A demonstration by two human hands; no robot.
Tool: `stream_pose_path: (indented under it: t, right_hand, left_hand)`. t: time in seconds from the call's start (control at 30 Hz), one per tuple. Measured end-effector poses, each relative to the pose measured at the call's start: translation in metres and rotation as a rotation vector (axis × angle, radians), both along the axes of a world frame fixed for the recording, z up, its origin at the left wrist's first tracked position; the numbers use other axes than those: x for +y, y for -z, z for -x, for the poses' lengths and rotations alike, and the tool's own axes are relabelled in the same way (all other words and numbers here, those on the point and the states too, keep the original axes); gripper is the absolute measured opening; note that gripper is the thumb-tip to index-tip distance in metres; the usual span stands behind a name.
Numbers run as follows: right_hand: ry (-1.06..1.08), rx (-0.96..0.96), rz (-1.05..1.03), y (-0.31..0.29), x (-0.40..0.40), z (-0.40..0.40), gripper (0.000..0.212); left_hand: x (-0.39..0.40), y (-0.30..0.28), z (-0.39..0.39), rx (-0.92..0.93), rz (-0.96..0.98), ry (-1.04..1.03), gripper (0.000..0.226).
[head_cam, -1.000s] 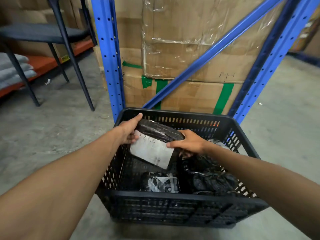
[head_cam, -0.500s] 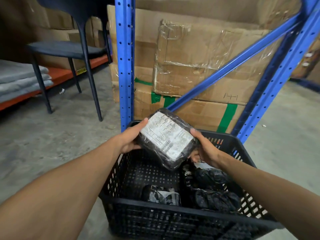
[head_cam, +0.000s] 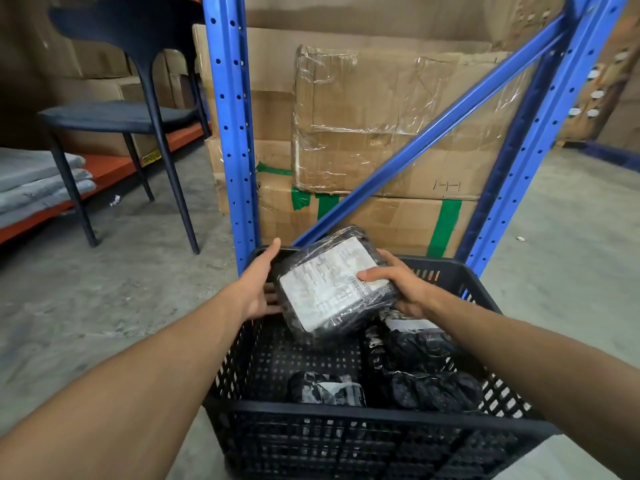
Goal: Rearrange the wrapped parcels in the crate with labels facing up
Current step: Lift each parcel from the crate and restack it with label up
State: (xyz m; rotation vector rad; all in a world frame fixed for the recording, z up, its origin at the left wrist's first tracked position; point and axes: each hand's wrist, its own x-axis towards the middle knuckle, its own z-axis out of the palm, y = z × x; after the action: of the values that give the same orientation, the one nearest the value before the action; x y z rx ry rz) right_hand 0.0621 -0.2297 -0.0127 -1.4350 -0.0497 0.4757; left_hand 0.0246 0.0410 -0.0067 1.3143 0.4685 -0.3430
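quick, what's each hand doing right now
Left hand: closed on the left edge of the labelled parcel, held above the crate.
Right hand: closed on the same parcel's right edge, fingers on the label.

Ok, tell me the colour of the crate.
Black, perforated plastic crate; head view shows it.

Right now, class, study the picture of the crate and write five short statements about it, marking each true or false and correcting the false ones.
1. Both hands hold one parcel above the crate. True.
2. That parcel's label faces down. False: its white label faces up toward the camera.
3. The crate is red. False: it is black.
4. A chair stands left of the blue rack post. True.
5. The crate is otherwise bare. False: more wrapped parcels lie inside.
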Motion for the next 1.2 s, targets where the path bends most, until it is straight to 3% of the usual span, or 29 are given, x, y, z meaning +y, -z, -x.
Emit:
stream_pose_path:
  t: [0.03, 0.13, 0.2, 0.4, 0.5, 0.63, 0.77, 0.87, 0.93, 1.03, 1.13, 1.2]
  right_hand:
    - [-0.064, -0.004, 0.022, -0.004, -0.003, -0.002, 0.085]
    - [-0.233, -0.035, 0.077, -0.012, 0.0, -0.004, 0.074]
    - [-0.206, -0.044, 0.113, -0.01, 0.006, -0.001, 0.067]
    - [0.225, -0.002, 0.179, 0.008, 0.033, 0.007, 0.067]
    - [0.103, 0.18, 0.3, 0.022, 0.05, 0.013, 0.07]
    - [0.044, 0.27, 0.315, 0.046, 0.062, 0.013, 0.075]
    - [0.005, 0.344, 0.36, 0.071, 0.066, 0.005, 0.06]
    - [-0.042, 0.424, 0.255, 0.095, 0.065, 0.006, 0.032]
    - [-0.026, 0.455, 0.256, 0.111, 0.064, 0.006, 0.028]
    - [-0.091, 0.343, 0.544, 0.129, 0.059, 0.005, 0.033]
    - [-0.571, 0.122, 1.082, 0.145, 0.058, 0.013, 0.029]
    - [-0.802, 0.108, 1.162, 0.152, 0.061, 0.019, 0.045]
  left_hand:
    - [0.0, -0.003, -0.003, -0.038, -0.036, -0.011, 0.076]
    - [-0.006, -0.012, -0.001, -0.026, -0.175, 0.295, 0.092]
    - [-0.012, -0.007, 0.0, 0.027, -0.183, 0.387, 0.086]
    - [-0.026, 0.007, -0.002, 0.054, -0.322, 0.085, 0.087]
    - [-0.023, 0.014, -0.009, 0.035, -0.385, -0.078, 0.084]
    - [-0.012, 0.034, -0.017, 0.088, -0.411, -0.065, 0.083]
    - [-0.005, 0.064, -0.021, 0.036, -0.452, 0.11, 0.078]
    - [-0.007, 0.089, -0.023, 0.03, -0.505, 0.101, 0.051]
    - [-0.01, 0.106, -0.026, 0.039, -0.506, 0.044, 0.045]
    - [-0.014, 0.126, -0.031, 0.039, -0.523, -0.062, 0.041]
    - [-0.015, 0.14, -0.036, 0.038, -0.596, -0.138, 0.036]
    - [-0.013, 0.149, -0.037, 0.04, -0.613, -0.144, 0.039]
